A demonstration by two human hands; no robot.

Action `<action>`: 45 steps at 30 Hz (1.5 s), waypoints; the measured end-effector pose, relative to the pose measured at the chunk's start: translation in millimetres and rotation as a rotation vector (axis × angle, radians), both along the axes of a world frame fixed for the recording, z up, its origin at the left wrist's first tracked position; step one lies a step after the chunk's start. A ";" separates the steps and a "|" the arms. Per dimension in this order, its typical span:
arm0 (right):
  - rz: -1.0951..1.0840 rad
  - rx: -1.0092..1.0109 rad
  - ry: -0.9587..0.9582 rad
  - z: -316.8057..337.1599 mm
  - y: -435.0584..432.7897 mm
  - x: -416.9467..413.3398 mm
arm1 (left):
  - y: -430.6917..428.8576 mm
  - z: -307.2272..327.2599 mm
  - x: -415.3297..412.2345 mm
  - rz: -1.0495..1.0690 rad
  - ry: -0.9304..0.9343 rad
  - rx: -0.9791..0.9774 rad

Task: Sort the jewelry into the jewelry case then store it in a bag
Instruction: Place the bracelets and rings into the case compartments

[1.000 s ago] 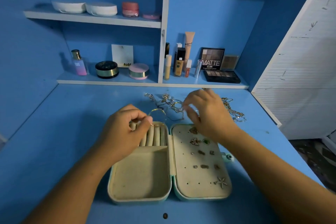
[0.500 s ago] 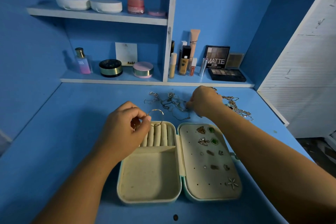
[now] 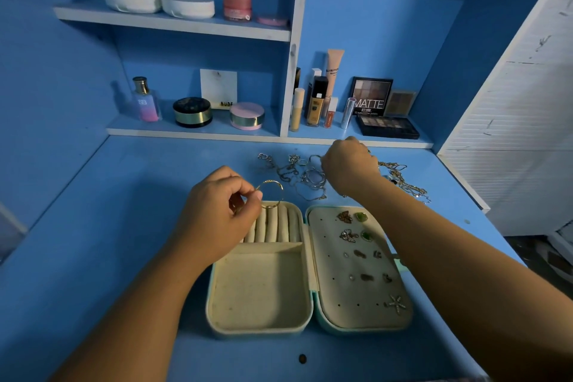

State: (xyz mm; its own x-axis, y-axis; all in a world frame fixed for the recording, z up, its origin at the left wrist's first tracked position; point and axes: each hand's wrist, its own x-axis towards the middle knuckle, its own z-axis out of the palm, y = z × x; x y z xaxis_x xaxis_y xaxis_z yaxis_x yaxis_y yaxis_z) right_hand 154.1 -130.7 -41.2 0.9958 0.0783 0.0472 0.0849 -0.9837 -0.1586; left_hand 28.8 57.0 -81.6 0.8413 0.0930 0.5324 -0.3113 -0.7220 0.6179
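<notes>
Blue paint covers the worktop (image 3: 124, 242) and the shelves (image 3: 192, 133) at its far edge, where cosmetics stand in a row. On the near middle of the worktop lies the jewelry case (image 3: 257, 332), opened flat. Its left half has an open compartment near the person and a row of ring rolls (image 3: 273, 223) at the far end, and its right half is a padded panel.

The left hand (image 3: 217, 214) hovers over the far left corner of the case, with thumb and forefinger pinched on a gold hoop (image 3: 282, 192) held upright just above the ring rolls. The right hand (image 3: 348, 164) reaches farther out, knuckles up, fingers curled down into a tangle of chains (image 3: 310, 178) on the worktop beyond the case. Whether it grips any of them cannot be told, since the fingertips are hidden.

Pairs of earrings (image 3: 348, 235) sit pinned on the right panel, and a starfish piece (image 3: 396, 304) sits near its near right corner.
</notes>
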 end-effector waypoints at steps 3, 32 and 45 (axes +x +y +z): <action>0.048 0.215 -0.038 3.3 -7.5 -7.9 | 0.6 0.5 -0.6 -0.005 0.010 -0.016; 0.398 0.550 -0.333 -30.0 -34.0 -150.0 | 11.1 9.5 -69.3 0.137 0.078 0.237; 0.412 0.184 -0.192 -21.9 8.6 -156.6 | 48.8 -17.2 -59.2 0.267 0.427 0.303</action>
